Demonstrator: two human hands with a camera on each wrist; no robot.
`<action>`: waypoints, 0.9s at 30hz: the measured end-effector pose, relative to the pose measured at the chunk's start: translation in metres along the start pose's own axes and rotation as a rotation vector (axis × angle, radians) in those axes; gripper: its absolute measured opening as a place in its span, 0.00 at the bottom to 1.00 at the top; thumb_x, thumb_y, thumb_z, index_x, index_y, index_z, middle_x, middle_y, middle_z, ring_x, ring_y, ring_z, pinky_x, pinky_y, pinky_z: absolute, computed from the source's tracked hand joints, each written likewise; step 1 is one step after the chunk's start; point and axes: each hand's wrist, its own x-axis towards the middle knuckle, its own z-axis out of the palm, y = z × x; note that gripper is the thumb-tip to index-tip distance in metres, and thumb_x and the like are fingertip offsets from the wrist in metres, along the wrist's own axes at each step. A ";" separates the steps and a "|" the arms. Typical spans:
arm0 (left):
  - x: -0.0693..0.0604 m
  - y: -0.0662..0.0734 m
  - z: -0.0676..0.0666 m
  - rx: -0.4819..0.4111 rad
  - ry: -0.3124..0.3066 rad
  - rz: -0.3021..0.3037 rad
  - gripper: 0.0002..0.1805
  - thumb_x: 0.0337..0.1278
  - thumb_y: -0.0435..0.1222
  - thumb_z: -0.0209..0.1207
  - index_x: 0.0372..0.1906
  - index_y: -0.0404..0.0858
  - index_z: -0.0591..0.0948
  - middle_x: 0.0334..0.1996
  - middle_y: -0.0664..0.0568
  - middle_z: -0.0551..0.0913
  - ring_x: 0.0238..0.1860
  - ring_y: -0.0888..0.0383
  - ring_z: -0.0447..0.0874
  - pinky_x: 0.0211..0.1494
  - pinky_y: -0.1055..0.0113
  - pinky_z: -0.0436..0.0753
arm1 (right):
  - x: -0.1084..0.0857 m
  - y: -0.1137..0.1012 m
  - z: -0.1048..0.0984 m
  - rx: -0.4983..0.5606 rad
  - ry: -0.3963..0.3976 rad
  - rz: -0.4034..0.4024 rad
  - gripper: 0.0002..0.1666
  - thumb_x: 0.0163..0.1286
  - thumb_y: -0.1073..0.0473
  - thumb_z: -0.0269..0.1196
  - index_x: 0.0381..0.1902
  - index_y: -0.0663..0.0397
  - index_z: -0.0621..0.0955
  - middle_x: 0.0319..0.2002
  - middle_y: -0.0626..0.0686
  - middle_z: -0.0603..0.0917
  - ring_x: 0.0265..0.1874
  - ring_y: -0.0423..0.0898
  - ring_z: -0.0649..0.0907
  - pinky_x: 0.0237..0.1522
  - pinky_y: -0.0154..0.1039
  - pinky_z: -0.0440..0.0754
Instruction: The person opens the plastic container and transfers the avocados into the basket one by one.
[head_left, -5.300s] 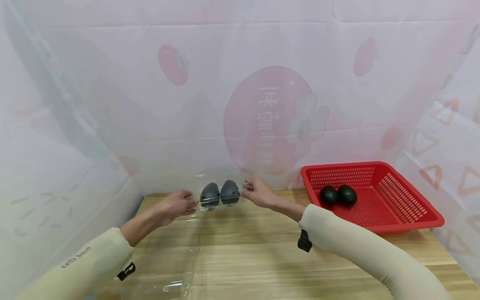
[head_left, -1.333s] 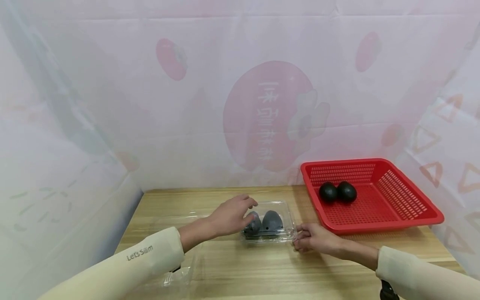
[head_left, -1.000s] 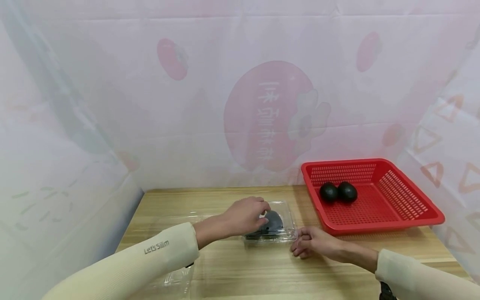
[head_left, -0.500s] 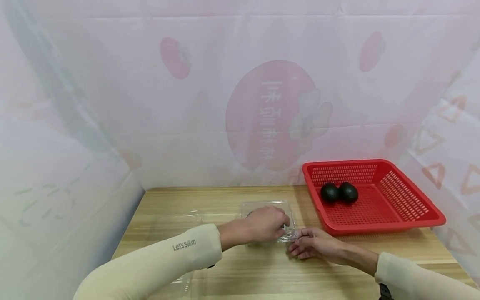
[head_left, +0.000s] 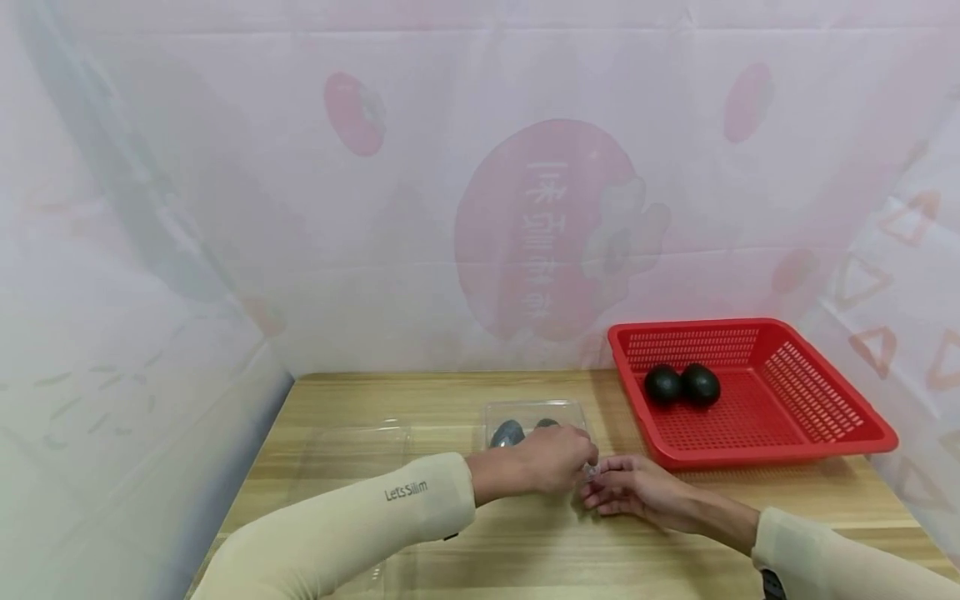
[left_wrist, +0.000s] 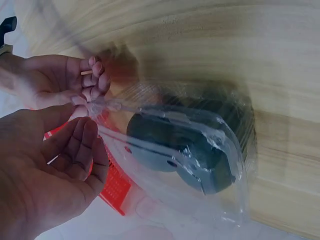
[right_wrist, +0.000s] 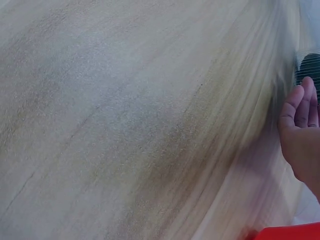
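Observation:
A clear plastic clamshell box (head_left: pixel 532 410) stands on the table with two avocados (left_wrist: pixel 165 140) inside, its lid over them. In the head view my left hand (head_left: pixel 558 458) lies across its front and hides part of it. The left wrist view shows my left hand (left_wrist: pixel 60 160) with thumb and fingers pinching the box's near right corner. My right hand (head_left: pixel 633 486) holds that same corner from the right, fingers bent, thumb by the corner. In the right wrist view only part of the right hand (right_wrist: pixel 302 120) shows, at the right edge.
A red plastic basket (head_left: pixel 780 433) stands at the right with two dark avocados (head_left: pixel 701 385) in it. Another clear plastic container (head_left: pixel 352 450) lies at the left, partly behind the left sleeve. Printed cloth (head_left: pixel 375 250) walls the table's back and sides.
The box with its avocados came down from both raised hands onto the table, further right. The left hand then slid rightward along its front to the corner, where the right hand stays.

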 end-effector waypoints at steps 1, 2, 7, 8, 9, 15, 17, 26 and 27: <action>0.001 0.001 0.001 -0.010 -0.005 -0.009 0.11 0.68 0.36 0.68 0.52 0.45 0.91 0.49 0.59 0.89 0.51 0.65 0.86 0.50 0.72 0.84 | 0.000 0.000 -0.001 0.002 -0.005 -0.004 0.13 0.85 0.63 0.52 0.56 0.64 0.80 0.52 0.62 0.89 0.52 0.49 0.88 0.56 0.42 0.86; 0.002 0.002 0.003 -0.020 -0.008 -0.017 0.11 0.68 0.36 0.69 0.52 0.45 0.91 0.49 0.59 0.89 0.51 0.65 0.86 0.49 0.72 0.84 | 0.000 0.001 -0.001 0.003 -0.008 -0.008 0.13 0.85 0.63 0.52 0.56 0.64 0.81 0.52 0.61 0.89 0.52 0.49 0.88 0.56 0.42 0.86; 0.004 0.003 0.006 -0.005 0.008 -0.027 0.06 0.66 0.37 0.70 0.45 0.45 0.92 0.42 0.61 0.88 0.45 0.67 0.84 0.44 0.73 0.83 | 0.001 0.004 -0.004 0.012 -0.027 -0.025 0.14 0.85 0.63 0.52 0.56 0.64 0.81 0.53 0.61 0.88 0.52 0.48 0.88 0.58 0.42 0.86; 0.004 0.004 0.007 0.005 0.013 -0.027 0.04 0.66 0.37 0.70 0.43 0.45 0.91 0.40 0.61 0.87 0.43 0.67 0.84 0.43 0.73 0.83 | 0.001 0.005 -0.005 0.014 -0.029 -0.027 0.14 0.85 0.63 0.52 0.56 0.63 0.81 0.53 0.61 0.88 0.52 0.48 0.88 0.58 0.42 0.85; 0.005 0.004 0.008 0.018 0.016 -0.028 0.02 0.66 0.37 0.70 0.41 0.46 0.91 0.39 0.61 0.87 0.41 0.67 0.83 0.41 0.73 0.82 | 0.001 0.006 -0.005 0.015 -0.030 -0.029 0.14 0.85 0.62 0.53 0.57 0.63 0.81 0.53 0.60 0.88 0.53 0.48 0.88 0.58 0.42 0.85; 0.008 0.011 0.013 0.111 0.002 -0.039 0.07 0.61 0.41 0.74 0.30 0.50 0.86 0.33 0.61 0.83 0.33 0.64 0.81 0.32 0.68 0.82 | 0.000 0.009 -0.006 0.023 -0.030 -0.032 0.13 0.85 0.63 0.52 0.54 0.62 0.83 0.52 0.59 0.88 0.52 0.47 0.88 0.57 0.41 0.85; 0.010 0.013 0.014 0.130 0.002 -0.045 0.09 0.59 0.42 0.74 0.28 0.51 0.85 0.32 0.61 0.83 0.32 0.63 0.82 0.32 0.67 0.83 | 0.000 0.010 -0.006 0.028 -0.033 -0.033 0.13 0.85 0.64 0.52 0.53 0.62 0.83 0.52 0.59 0.88 0.52 0.47 0.88 0.58 0.41 0.85; 0.014 0.013 0.013 0.091 -0.012 -0.054 0.13 0.58 0.41 0.76 0.24 0.52 0.83 0.30 0.62 0.82 0.31 0.65 0.79 0.30 0.69 0.80 | 0.001 0.012 -0.006 0.021 -0.039 -0.059 0.13 0.85 0.65 0.51 0.54 0.63 0.82 0.52 0.58 0.87 0.52 0.46 0.88 0.58 0.41 0.85; 0.015 0.013 0.013 0.094 -0.011 -0.055 0.14 0.58 0.41 0.76 0.23 0.52 0.82 0.29 0.62 0.81 0.30 0.65 0.78 0.29 0.69 0.80 | 0.001 0.013 -0.006 0.019 -0.037 -0.065 0.13 0.85 0.65 0.51 0.54 0.63 0.82 0.52 0.58 0.87 0.51 0.46 0.88 0.57 0.41 0.85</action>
